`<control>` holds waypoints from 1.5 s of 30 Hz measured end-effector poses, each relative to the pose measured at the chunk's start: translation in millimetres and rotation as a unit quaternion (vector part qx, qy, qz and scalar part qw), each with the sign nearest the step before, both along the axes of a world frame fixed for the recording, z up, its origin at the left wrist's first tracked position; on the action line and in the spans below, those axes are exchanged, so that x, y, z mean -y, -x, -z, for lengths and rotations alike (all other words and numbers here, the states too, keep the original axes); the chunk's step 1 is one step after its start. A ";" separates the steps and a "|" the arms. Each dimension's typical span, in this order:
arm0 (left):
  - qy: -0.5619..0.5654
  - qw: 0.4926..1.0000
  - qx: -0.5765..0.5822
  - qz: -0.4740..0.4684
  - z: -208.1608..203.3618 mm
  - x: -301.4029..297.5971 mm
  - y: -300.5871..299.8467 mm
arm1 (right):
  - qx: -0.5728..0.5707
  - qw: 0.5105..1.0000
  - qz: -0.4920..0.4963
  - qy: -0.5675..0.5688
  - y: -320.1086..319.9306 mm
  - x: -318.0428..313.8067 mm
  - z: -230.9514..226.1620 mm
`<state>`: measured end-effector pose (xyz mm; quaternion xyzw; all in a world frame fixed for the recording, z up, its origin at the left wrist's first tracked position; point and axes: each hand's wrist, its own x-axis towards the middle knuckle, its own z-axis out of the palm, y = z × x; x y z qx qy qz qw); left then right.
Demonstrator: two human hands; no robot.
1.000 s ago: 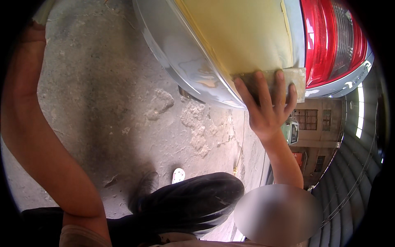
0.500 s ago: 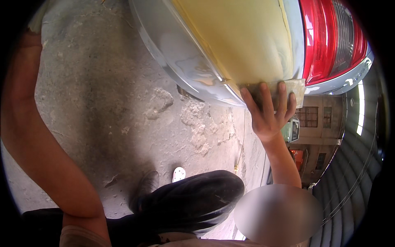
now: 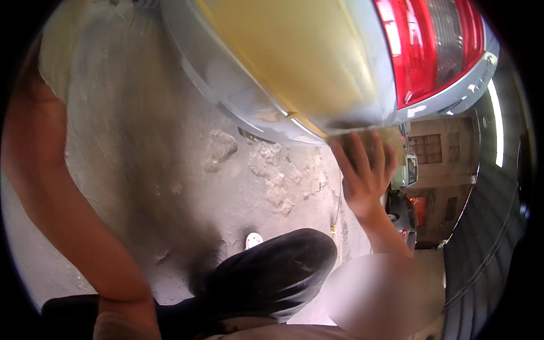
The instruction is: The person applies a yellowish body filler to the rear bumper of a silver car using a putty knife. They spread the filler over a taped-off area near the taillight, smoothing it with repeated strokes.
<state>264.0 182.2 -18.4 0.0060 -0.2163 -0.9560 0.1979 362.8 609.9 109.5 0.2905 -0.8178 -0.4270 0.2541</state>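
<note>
My right hand [image 3: 365, 170] lies with its fingers stretched over a flat, grey-tan sanding pad [image 3: 375, 143], holding it at the near edge of a car's body panel [image 3: 300, 62]. That panel is coated in dull yellow, with bare grey along the border. A red tail light [image 3: 430, 51] sits just right of the coating, and the silver bumper [image 3: 226, 85] curves below it on the left. My left forearm [image 3: 73, 226] rises along the left side. Its hand is in shade at the upper left beside a pale beige, blurred shape [image 3: 59, 45]; the fingers cannot be made out.
Rough, chipped concrete [image 3: 221, 150] spreads under the car. My bent knee in dark trousers [image 3: 294, 255] is close below the bumper, near a white shoe [image 3: 253, 240]. Parked cars [image 3: 403, 209] and a building [image 3: 442, 164] stand at the right. A blurred patch hides the lower right.
My right hand and the pad have slid toward me relative to the panel, uncovering grey surface below the tail light. The whole view has shifted, so the car appears further left.
</note>
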 end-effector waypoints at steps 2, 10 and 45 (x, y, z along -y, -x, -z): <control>-0.010 0.996 0.056 -0.062 -3.5 -21.2 0.9 | 0.006 0.999 0.030 0.039 -25.1 12.7 -11.8; -0.071 0.997 -0.002 -0.033 -39.3 -76.9 -23.9 | 0.097 0.588 0.054 0.802 -60.3 67.7 -37.9; -0.069 0.984 -0.054 0.157 -85.4 -107.3 -75.0 | 0.235 0.862 -0.013 0.448 -28.5 138.0 -69.0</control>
